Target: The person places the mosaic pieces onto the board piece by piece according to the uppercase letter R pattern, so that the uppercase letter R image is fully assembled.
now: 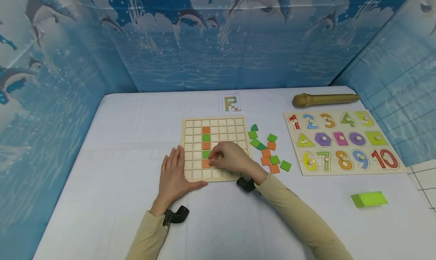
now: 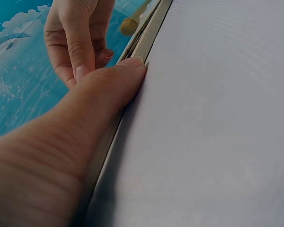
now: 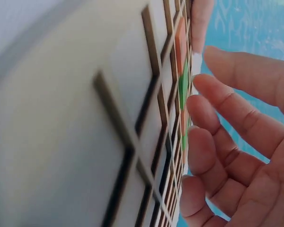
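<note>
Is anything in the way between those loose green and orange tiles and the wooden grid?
No separate object visibly stands between the loose tiles and the wooden grid; the tiles lie just to its right. Only the person's own right hand reaches over the grid's lower right part, covering some squares there.

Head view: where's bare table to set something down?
Free: white table left of the grid board and left hand; the front, between left sleeve and right sleeve; the patch between right sleeve and green block.
Crowded: between grid board and number board, where loose tiles lie. Right hand is over the grid board.
</note>
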A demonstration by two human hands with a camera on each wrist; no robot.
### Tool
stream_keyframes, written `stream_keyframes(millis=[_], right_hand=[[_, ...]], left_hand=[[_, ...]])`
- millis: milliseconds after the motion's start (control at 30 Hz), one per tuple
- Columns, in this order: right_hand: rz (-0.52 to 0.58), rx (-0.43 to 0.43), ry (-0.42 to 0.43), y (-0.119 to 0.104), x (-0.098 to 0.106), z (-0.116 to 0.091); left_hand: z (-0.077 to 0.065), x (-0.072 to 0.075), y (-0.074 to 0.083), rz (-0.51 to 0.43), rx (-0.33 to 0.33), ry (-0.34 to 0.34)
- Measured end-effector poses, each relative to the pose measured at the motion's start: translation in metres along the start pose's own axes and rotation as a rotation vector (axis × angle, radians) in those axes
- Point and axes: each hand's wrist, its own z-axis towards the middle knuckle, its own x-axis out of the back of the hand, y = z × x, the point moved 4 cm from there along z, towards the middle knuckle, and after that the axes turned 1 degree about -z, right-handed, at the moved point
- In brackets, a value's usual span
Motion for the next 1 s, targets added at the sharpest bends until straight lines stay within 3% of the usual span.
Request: stream_keyframes(millis=[133, 467, 1000], right_hand=[[0.014, -0.026, 0.067, 0.011, 0.01, -0.003], [0.011, -0.097, 0.329, 0.048, 0.047, -0.014], [-0.033, -0.279, 0.474, 0.093, 0.094, -0.047]], left_hand=[[0.0, -0.001, 0.0, -0.004, -0.001, -0.001], [0.0, 0.0, 0.001, -0.005, -0.003, 0.003], [0.001, 0.0, 0.0, -0.006, -0.008, 0.008]])
